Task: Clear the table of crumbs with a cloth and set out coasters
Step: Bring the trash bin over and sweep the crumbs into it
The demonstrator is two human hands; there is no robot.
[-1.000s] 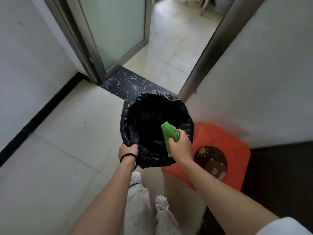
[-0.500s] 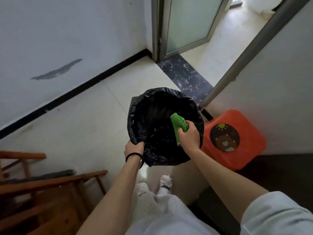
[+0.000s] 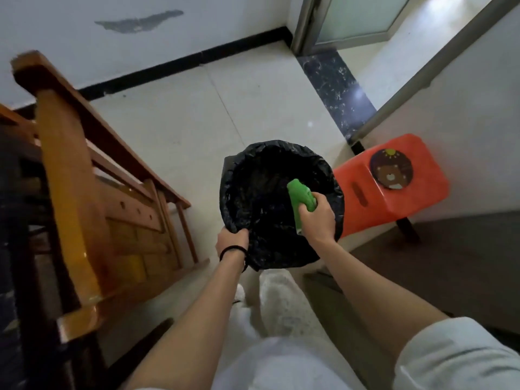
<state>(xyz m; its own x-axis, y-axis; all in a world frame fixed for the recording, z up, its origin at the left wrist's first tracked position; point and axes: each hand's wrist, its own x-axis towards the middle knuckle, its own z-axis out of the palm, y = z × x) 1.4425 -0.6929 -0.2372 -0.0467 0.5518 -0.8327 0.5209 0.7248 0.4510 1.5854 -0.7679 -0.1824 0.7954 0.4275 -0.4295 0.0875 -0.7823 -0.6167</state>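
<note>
A bin lined with a black bag (image 3: 261,192) is held up over the pale tiled floor. My left hand (image 3: 232,242) grips the bag's near rim; a black band circles that wrist. My right hand (image 3: 318,218) is closed around a folded green cloth (image 3: 301,197), which pokes over the right side of the bin's opening. No crumbs can be made out inside the dark bag. No table or coasters are in sight.
An orange plastic stool (image 3: 394,187) with a round bear sticker stands against the white wall at right. A wooden chair frame (image 3: 84,175) fills the left side. A glass door (image 3: 354,18) and dark marble threshold (image 3: 334,88) lie ahead.
My view has swung left, bringing the wooden chair frame into sight. Both hands keep the same hold on the bin and the cloth.
</note>
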